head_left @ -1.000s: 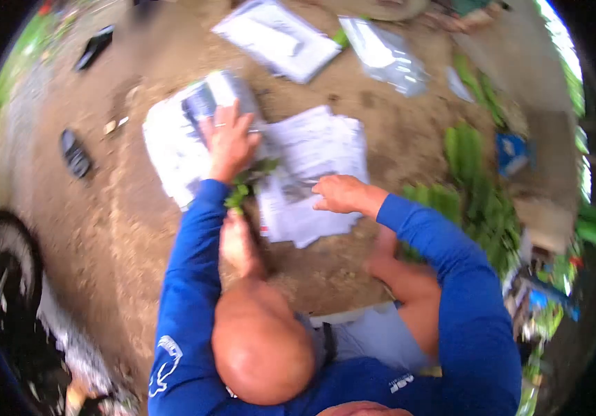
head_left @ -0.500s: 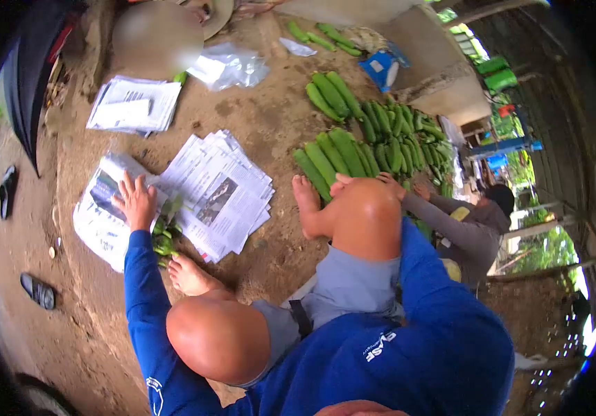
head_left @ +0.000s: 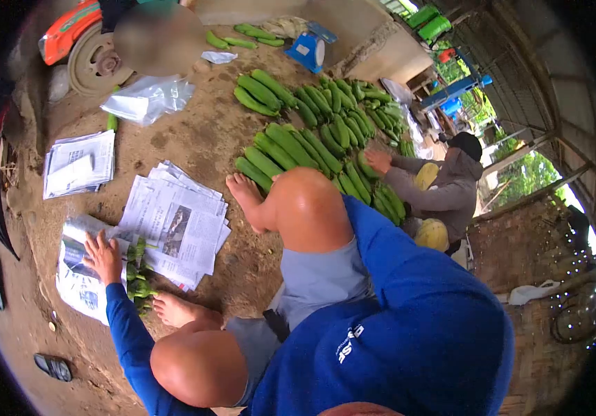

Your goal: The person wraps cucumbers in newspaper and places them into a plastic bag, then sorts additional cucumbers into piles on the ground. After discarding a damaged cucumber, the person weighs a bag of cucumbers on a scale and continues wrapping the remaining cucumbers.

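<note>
My left hand [head_left: 102,258] lies with fingers spread on a printed newspaper sheet [head_left: 80,277], which looks partly covered by shiny plastic. Against its right side is a bunch of green leafy produce [head_left: 140,276], partly tucked under the sheet's edge. A fanned stack of newspaper sheets [head_left: 173,222] lies just beyond. My right sleeve [head_left: 388,243] runs behind my raised right knee; the knee hides nearly all of my right hand, and its fingers cannot be made out. Closest to that knee are rows of long green gourds [head_left: 284,149] on the ground.
Another person [head_left: 436,194] at the right reaches over the gourds. A second newspaper pile [head_left: 80,163], a clear plastic bag [head_left: 149,100] and a blue scale [head_left: 306,52] lie farther off. A wheel [head_left: 97,62] stands at the back left, near a person with a blurred head. Sandals [head_left: 53,367] lie at left.
The view has turned to the right, so the ground things appear farther left. My left hand stays spread on the newspaper. The other person's hands have shifted over the gourds.
</note>
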Motion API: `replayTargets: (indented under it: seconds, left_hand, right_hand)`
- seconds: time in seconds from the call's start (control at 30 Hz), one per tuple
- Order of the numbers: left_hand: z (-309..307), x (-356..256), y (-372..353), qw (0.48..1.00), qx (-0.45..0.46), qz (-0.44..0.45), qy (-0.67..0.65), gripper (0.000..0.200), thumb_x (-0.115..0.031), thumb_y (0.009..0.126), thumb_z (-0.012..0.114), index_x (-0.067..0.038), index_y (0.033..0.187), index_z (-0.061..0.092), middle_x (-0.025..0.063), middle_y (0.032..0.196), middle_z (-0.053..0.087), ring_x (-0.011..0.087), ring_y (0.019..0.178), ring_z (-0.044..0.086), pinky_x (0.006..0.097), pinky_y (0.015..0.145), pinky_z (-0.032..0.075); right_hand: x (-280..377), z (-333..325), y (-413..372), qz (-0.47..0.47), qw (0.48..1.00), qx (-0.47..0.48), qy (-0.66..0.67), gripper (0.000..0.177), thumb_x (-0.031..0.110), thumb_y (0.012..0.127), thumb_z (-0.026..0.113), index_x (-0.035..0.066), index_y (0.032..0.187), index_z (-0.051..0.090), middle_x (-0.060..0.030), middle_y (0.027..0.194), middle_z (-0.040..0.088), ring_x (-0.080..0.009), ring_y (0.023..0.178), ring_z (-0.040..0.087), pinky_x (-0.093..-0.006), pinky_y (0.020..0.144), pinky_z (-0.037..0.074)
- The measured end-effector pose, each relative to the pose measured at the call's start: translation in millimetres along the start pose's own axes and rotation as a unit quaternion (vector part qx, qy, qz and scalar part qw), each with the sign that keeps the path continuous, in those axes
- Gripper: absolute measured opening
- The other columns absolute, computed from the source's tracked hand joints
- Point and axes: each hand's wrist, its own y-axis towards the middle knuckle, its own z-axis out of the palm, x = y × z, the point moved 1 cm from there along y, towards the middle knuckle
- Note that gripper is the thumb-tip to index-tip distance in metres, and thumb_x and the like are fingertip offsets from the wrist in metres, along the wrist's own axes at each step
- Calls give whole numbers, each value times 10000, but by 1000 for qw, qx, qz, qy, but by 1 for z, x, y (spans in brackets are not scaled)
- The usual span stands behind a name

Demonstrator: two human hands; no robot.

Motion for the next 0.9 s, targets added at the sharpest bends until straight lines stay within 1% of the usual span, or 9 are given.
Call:
replayTargets:
  seconds: [0.27, 0.43, 0.57, 0.6, 0.67, 0.73, 0.8, 0.83, 0.9]
  left_hand:
    - [-5, 17, 6, 996, 76, 33, 33, 495, -424, 1028, 499, -257, 1491, 452, 142, 1666, 213, 403, 1511, 239, 744, 1109, 211]
    - [-37, 24, 20, 976, 210, 62, -3, 592, -439, 990, 589, -263, 1526, 409, 167, 1668, 188, 422, 1510, 226, 748, 1110, 207]
    - [-76, 14, 6, 963, 253, 91, -7, 784, -336, 900, 713, -157, 1569, 345, 254, 1650, 174, 511, 1500, 153, 584, 1201, 213]
    - [-83, 14, -6, 968, 221, 120, 11, 792, -321, 899, 714, -141, 1572, 338, 252, 1651, 174, 513, 1498, 157, 573, 1204, 216]
    - [-109, 8, -29, 967, 219, 131, -25, 764, -294, 901, 713, -110, 1555, 363, 251, 1644, 202, 479, 1503, 182, 540, 1207, 234]
    - [-133, 9, -47, 956, 262, 104, -81, 636, -233, 931, 690, -23, 1481, 451, 261, 1553, 385, 378, 1465, 340, 458, 1188, 296]
    - [-159, 6, -64, 923, 339, -6, -182, 516, -181, 978, 649, 39, 1420, 500, 220, 1419, 560, 294, 1329, 511, 407, 1130, 383]
    - [-179, -13, -73, 917, 347, -59, -188, 505, -170, 985, 644, 59, 1412, 499, 197, 1400, 580, 267, 1299, 531, 389, 1112, 403]
    - [-186, 35, -80, 913, 355, 56, -194, 554, -169, 988, 640, 71, 1448, 446, 196, 1438, 537, 271, 1325, 500, 390, 1116, 401]
  right_hand:
    - [-7, 68, 70, 9, 992, -119, -39, 420, 352, 942, 562, 71, 1253, 594, -162, 1202, 641, -366, 1093, 629, -492, 892, 509]
    - [-14, 77, 78, 16, 986, -162, -41, 413, 348, 946, 553, 74, 1253, 588, -157, 1205, 635, -362, 1096, 626, -493, 892, 508]
    - [-16, 89, 78, 9, 971, -232, -50, 408, 345, 949, 547, 77, 1253, 583, -153, 1208, 630, -358, 1098, 623, -495, 892, 507]
    - [-15, 89, 80, 7, 970, -239, -49, 406, 345, 950, 545, 77, 1253, 582, -152, 1208, 629, -357, 1099, 623, -495, 892, 506]
    - [-18, 82, 83, 2, 979, -199, -34, 396, 335, 955, 525, 84, 1259, 565, -142, 1217, 612, -345, 1116, 609, -502, 899, 498]
    - [-25, 75, 88, -4, 993, -116, -7, 381, 318, 963, 490, 96, 1269, 532, -123, 1234, 581, -323, 1149, 583, -516, 913, 482]
    - [-29, 85, 88, -31, 987, -156, -5, 364, 296, 966, 486, 96, 1267, 530, -127, 1221, 581, -326, 1156, 579, -526, 923, 471]
    - [-32, 89, 90, -44, 983, -179, -5, 356, 285, 968, 485, 96, 1265, 529, -129, 1215, 581, -327, 1159, 577, -530, 929, 465]
    - [-28, 72, 77, -43, 982, -186, 15, 356, 283, 967, 488, 97, 1268, 527, -135, 1203, 582, -338, 1152, 580, -537, 913, 471]
